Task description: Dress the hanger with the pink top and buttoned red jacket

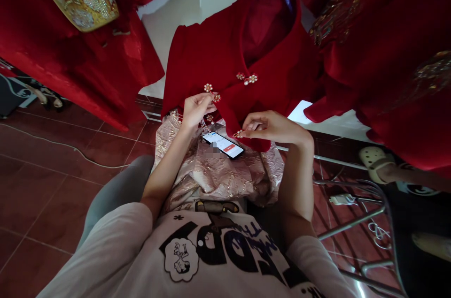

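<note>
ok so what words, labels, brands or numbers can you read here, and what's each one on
No complete word or number is clear enough to quote.
Shirt: large black letters, skewed and folded; no sure word.
Shirt, blue script: too distorted to read.
Phone: screen text too small, and partly pixelated.
Red garment: no writing visible.

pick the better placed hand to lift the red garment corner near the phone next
Probably the right hand: it pinches a beaded flower near that corner, while the left hand is at another, higher up.
</note>
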The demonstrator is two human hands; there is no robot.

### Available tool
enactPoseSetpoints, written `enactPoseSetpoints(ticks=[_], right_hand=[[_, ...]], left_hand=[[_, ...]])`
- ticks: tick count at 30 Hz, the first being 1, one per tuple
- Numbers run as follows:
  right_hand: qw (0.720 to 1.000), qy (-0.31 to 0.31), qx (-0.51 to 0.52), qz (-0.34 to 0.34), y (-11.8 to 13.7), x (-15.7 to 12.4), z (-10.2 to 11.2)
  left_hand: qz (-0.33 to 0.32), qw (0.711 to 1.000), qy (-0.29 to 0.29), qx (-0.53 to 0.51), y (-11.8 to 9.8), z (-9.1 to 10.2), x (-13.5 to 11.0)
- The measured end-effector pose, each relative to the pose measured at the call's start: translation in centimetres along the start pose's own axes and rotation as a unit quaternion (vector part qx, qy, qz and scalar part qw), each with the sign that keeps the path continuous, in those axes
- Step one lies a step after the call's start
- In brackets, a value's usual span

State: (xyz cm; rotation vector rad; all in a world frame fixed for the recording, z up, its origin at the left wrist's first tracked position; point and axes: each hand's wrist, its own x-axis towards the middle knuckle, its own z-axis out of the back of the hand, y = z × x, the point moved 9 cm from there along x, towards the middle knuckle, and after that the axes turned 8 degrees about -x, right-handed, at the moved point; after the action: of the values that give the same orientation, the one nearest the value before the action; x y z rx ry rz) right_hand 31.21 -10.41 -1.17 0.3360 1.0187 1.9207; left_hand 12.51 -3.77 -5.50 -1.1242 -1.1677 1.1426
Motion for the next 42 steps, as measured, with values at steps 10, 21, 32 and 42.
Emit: enactPoseSetpoints(ticks=[10, 21, 32, 42], right_hand=[[0.999, -0.025, -0.004, -0.041, -1.1, -5.0, 3.7], [0.999, -0.031, 0.003, -0.032, -1.2, -5.8, 4.1], [0.998, -0.055, 0.002, -0.015, -1.2, -6.4, 5.0], [0.939, -0.332, -0.002, 0.086, 4.7, 0.2, 6.6]], left_hand=[[-0.245, 0.948, 0.066, 0.194, -10.6, -5.1, 0.5], [-0.361, 0.844, 0.179, 0.355, -12.1, -7.9, 5.7], [-0.252, 0.900, 0.219, 0.281, -12.2, -8.0, 5.6], [-0.276, 0.907, 0.193, 0.253, -12.5, -6.4, 7.2]])
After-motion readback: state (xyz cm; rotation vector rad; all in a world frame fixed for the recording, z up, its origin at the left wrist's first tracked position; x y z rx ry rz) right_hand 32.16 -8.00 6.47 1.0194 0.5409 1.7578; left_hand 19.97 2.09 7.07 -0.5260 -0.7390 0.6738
